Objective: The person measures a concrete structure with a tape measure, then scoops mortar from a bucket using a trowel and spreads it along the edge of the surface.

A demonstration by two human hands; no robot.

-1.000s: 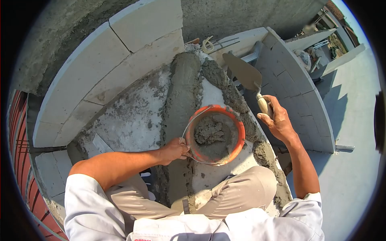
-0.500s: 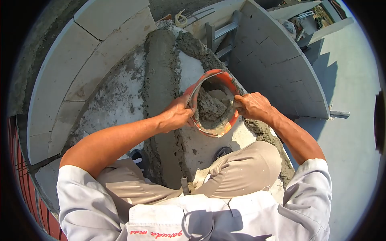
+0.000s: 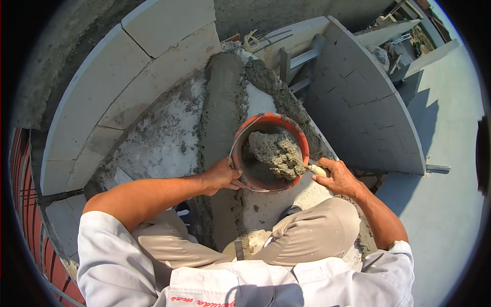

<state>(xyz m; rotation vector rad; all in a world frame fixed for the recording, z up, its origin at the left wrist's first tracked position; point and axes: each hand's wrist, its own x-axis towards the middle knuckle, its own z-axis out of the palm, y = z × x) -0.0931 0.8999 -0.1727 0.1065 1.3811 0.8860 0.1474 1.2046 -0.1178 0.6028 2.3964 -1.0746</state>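
An orange bucket point(image 3: 305, 143) with wet mortar inside stands in front of me, tilted little if at all. My left hand point(image 3: 221, 176) grips its left rim beside the wire handle. My right hand point(image 3: 337, 178) is closed around the pale handle of a trowel point(image 3: 317, 170), just right of the bucket. The blade is inside the bucket's opening, hidden under a heaped lump of grey mortar point(image 3: 279, 151). Left of the bucket, a smooth grey mortar strip point(image 3: 221, 112) runs away from me over the whitish surface.
A low wall of pale blocks point(image 3: 102, 97) curves along the left. Another block wall point(image 3: 363, 97) rises at the right, near a metal ladder point(image 3: 304, 57). A coiled pale hose point(image 3: 250, 42) lies at the far end. Rough mortar point(image 3: 276, 92) lines the right edge.
Since half a second ago, the trowel has come up inside the bucket with a mortar load. The bucket looks more level. One second ago the blade was bare and outside, beyond the bucket.
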